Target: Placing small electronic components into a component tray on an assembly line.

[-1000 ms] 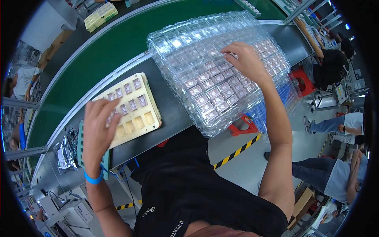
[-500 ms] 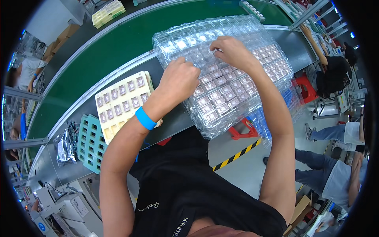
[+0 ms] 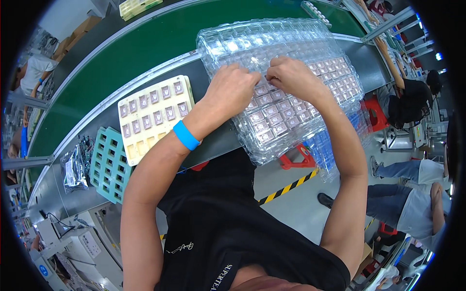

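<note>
A clear plastic blister tray (image 3: 272, 160) with rows of pockets lies in front of me. Small square pinkish parts (image 3: 274, 119) fill many of its near and right pockets. Over the tray's middle rows, my left hand (image 3: 230, 92) is closed, its fingers bent down at the pockets. Just beside it, my right hand (image 3: 298, 80) is pinched, thumb and fingertips pressed together. Whatever either hand holds is hidden by the fingers. Left of the tray, a cream molded tray (image 3: 162, 133) carries two rows of similar parts and several vacant pockets.
A teal tray with square holes (image 3: 108, 165) sits partly beneath the cream one, beside a silver bag (image 3: 75, 169). Beyond the bench runs a green conveyor (image 3: 160, 53). A red stool (image 3: 298, 157) stands below the blister tray; people are at the right.
My right hand has come down and nearer to my left, which has shifted slightly right. Their fingertips are now close together over the blister tray.
</note>
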A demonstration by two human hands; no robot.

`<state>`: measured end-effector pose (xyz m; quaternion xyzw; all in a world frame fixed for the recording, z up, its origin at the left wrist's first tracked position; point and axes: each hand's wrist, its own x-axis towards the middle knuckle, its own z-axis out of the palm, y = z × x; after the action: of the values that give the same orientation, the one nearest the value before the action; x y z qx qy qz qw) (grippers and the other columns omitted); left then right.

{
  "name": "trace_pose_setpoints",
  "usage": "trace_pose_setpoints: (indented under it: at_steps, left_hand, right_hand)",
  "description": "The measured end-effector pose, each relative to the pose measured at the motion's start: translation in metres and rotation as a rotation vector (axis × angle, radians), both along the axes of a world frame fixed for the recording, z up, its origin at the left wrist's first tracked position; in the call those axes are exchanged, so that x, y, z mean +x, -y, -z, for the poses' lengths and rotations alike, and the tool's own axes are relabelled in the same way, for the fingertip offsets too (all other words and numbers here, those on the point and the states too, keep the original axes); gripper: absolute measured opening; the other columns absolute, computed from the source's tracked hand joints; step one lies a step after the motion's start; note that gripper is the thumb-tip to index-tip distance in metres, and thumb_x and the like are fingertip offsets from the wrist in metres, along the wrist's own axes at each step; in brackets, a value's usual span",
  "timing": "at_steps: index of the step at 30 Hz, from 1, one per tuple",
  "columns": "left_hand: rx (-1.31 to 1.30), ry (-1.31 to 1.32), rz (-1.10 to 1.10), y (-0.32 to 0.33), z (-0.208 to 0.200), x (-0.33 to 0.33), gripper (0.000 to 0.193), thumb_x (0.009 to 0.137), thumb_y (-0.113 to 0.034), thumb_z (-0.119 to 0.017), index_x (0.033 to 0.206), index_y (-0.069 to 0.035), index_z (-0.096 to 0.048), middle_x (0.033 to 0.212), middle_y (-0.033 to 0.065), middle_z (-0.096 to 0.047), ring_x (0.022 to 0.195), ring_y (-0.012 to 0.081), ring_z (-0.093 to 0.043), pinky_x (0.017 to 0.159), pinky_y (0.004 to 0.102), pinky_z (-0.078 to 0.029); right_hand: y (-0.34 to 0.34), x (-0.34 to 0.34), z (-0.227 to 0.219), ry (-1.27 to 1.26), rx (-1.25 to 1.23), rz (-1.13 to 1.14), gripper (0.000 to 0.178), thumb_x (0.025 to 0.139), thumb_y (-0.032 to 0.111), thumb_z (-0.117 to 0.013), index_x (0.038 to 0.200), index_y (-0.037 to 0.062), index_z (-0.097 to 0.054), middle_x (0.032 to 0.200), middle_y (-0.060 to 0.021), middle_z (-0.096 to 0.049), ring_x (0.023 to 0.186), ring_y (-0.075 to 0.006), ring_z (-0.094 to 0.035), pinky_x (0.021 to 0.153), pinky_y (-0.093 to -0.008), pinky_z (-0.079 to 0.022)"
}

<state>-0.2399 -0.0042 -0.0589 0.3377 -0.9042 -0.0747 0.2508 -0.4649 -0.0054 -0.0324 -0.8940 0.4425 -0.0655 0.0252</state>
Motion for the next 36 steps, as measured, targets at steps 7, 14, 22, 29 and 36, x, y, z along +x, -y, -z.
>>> trace_pose_setpoints:
  at_steps: [7, 14, 22, 29, 36]
  left_hand:
    - [0.142, 0.247, -0.088, 0.006, -0.016, -0.022, 0.024, 0.082, -0.024, -0.071, 0.075, -0.002, -0.076, 0.077, 0.0231, -0.072, 0.076, 0.0417, -0.072, 0.072, 0.0517, -0.058]
    - [0.126, 0.212, -0.093, 0.024, -0.012, -0.023, 0.017, 0.078, -0.013, -0.064, 0.078, -0.001, -0.077, 0.087, 0.0243, -0.074, 0.085, 0.0437, -0.071, 0.080, 0.0517, -0.057]
    - [0.231, 0.208, -0.028, 0.008, -0.030, 0.009, 0.017, 0.078, -0.018, -0.067, 0.080, -0.006, -0.079, 0.078, 0.0188, -0.073, 0.078, 0.0397, -0.068, 0.076, 0.0475, -0.056]
    - [0.303, 0.322, -0.002, 0.018, -0.021, -0.007, 0.019, 0.077, -0.019, -0.068, 0.082, -0.006, -0.080, 0.080, 0.0196, -0.074, 0.079, 0.0396, -0.069, 0.078, 0.0456, -0.057]
    - [0.547, 0.270, -0.039, 0.030, -0.024, 0.012, 0.022, 0.075, -0.023, -0.071, 0.081, -0.003, -0.080, 0.067, 0.0165, -0.070, 0.060, 0.0269, -0.069, 0.063, 0.0399, -0.055]
  right_hand:
    - [0.005, 0.005, 0.009, -0.080, -0.016, 0.012, 0.008, 0.080, 0.011, -0.071, 0.083, 0.0028, -0.072, 0.092, -0.0156, -0.070, 0.094, -0.0369, -0.069, 0.081, -0.0475, -0.055]
    - [0.015, 0.003, 0.017, -0.006, -0.079, -0.025, 0.009, 0.077, 0.013, -0.071, 0.079, 0.0050, -0.076, 0.084, -0.0196, -0.073, 0.084, -0.0387, -0.073, 0.071, -0.0477, -0.058]
    - [0.009, -0.003, 0.014, -0.040, -0.009, 0.030, 0.007, 0.082, 0.010, -0.067, 0.080, 0.0044, -0.072, 0.089, -0.0145, -0.071, 0.088, -0.0365, -0.070, 0.078, -0.0477, -0.055]
    - [0.003, -0.004, 0.013, -0.046, -0.017, 0.073, 0.006, 0.080, 0.009, -0.069, 0.079, 0.0030, -0.071, 0.089, -0.0153, -0.071, 0.088, -0.0370, -0.070, 0.077, -0.0478, -0.055]
    - [0.010, 0.020, 0.005, -0.024, 0.010, 0.035, 0.011, 0.083, 0.012, -0.068, 0.083, 0.0031, -0.074, 0.088, -0.0183, -0.071, 0.088, -0.0388, -0.070, 0.078, -0.0478, -0.055]
